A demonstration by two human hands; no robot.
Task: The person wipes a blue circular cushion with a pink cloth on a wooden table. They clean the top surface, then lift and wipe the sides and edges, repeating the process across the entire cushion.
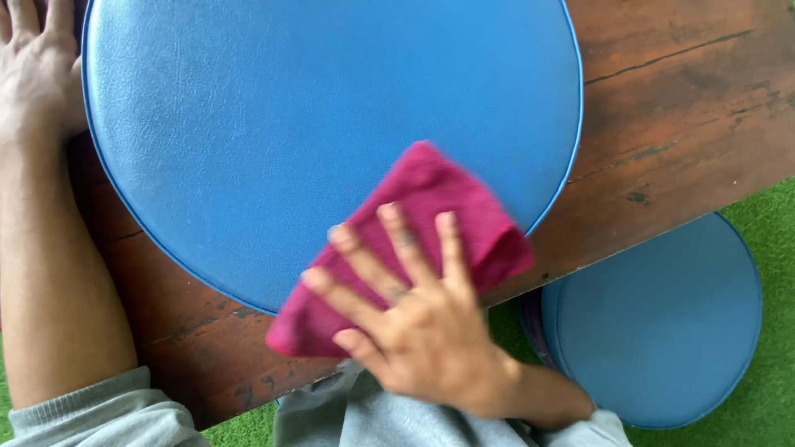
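right hand (pixel 414 314), fingers spread flat, presses a magenta cloth (pixel 414 223) onto the near edge of a round blue cushion (pixel 290 124) lying on a wooden surface (pixel 687 108); left hand (pixel 33 66), open, rests against the cushion's far-left rim.

- Cloth (pixel 431 207): magenta-pink, folded into a rough wedge, lying flat across the near edge of the cushion and partly over the table's near edge.
- Cushion (pixel 315 124): large, round, blue leather-look with piped rim, lying flat on the wooden table (pixel 687 108), covering most of its left side.
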